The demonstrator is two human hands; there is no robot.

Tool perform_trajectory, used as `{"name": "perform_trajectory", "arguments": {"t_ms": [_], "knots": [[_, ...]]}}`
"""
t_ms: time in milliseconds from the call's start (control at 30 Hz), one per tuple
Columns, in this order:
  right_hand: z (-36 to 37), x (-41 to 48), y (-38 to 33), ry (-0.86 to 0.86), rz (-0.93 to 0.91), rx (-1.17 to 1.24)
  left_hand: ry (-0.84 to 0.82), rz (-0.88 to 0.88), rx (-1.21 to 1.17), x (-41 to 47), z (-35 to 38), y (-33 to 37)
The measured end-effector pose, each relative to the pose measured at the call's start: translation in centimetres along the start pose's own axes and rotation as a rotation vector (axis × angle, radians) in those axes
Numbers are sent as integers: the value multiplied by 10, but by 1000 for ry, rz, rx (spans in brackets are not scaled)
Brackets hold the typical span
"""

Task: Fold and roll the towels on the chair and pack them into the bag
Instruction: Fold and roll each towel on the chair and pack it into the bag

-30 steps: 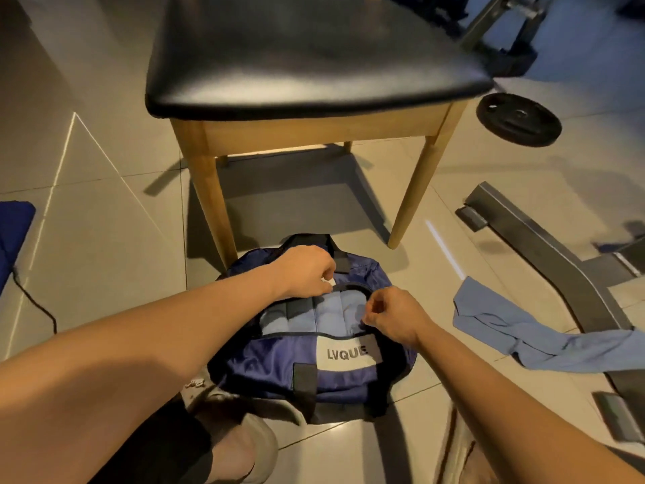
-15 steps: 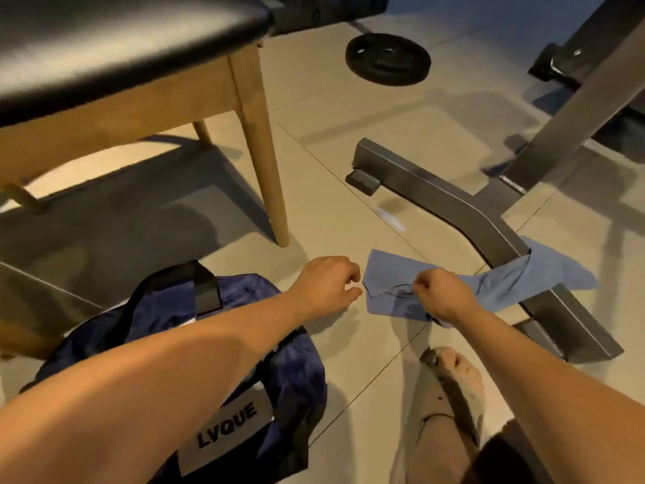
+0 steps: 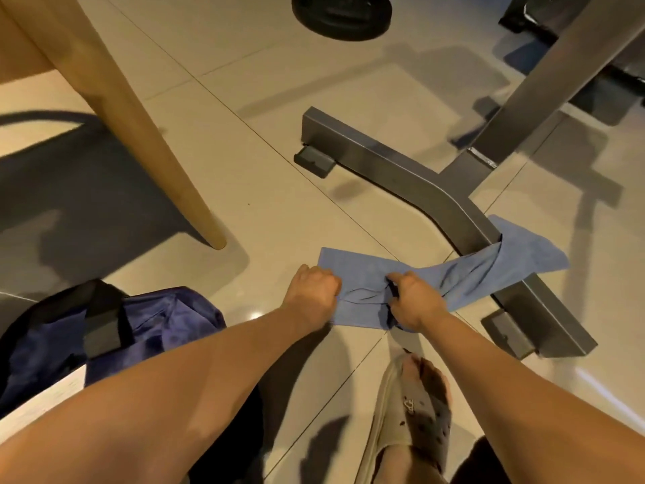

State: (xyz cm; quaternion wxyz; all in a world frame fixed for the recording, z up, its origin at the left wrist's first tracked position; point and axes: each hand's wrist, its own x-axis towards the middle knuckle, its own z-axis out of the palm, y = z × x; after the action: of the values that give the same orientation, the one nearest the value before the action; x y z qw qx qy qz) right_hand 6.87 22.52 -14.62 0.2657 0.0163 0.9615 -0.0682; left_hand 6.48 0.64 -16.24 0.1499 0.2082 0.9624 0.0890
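1. Plainly, the towel (image 3: 356,270) lies on the floor near the bag (image 3: 167,319); its far end drapes across the steel bench foot (image 3: 401,176).
2. The left hand (image 3: 314,291) clenches the towel's near end; the right hand (image 3: 415,302) grasps bunched cloth at mid-length.
3. It looks light, thin and limp; it may well snag on the foot; corners would give a better hold for spreading it flat.

Plain light blue, without pattern: the soft cloth towel (image 3: 363,274). Dark navy blue with black straps: the fabric bag (image 3: 167,319). Pale honey-yellow: the tapered wooden chair leg (image 3: 139,134). Dark grey: the square-tube metal frame (image 3: 401,172). Black: the round weight plate (image 3: 342,15). Glossy beige with thin dark joints: the floor tiles (image 3: 261,110). Grey-beige with small dark holes: the foam clog (image 3: 419,427).
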Motion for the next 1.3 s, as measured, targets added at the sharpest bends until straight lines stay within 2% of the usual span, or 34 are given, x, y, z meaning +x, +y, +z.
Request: {"name": "perform_trajectory", "arguments": {"t_ms": [100, 233, 333, 467, 667, 767, 867, 933, 1033, 1167, 1300], "knots": [[-1, 0, -4, -21, -19, 22, 11, -34, -27, -7, -11, -11], [-23, -10, -24, -14, -86, 84, 145, -131, -409, -27, -60, -34], [-72, -17, -47, -44, -160, 216, 191, -186, -523, -47, -112, -46], [-161, -37, -84, -148, -300, 380, 372, -246, -562, -81, -188, -56], [-277, -92, -130, -123, -471, 408, 659, -221, -474, -145, -304, -51], [-323, -123, -152, -97, -519, 510, 788, -230, -424, -177, -356, -58], [-364, -156, -183, -82, -578, 610, 929, -313, -457, -213, -406, -67], [-390, -180, -212, -87, -648, 659, 998, -367, -572, -237, -439, -75], [-424, -219, -256, -130, -784, 709, 1038, -407, -757, -276, -490, -91], [-460, -269, -308, -132, -912, 764, 1001, -496, -859, -330, -556, -103], [-481, -298, -348, -123, -1015, 797, 1092, -575, -927, -363, -607, -120]]}}
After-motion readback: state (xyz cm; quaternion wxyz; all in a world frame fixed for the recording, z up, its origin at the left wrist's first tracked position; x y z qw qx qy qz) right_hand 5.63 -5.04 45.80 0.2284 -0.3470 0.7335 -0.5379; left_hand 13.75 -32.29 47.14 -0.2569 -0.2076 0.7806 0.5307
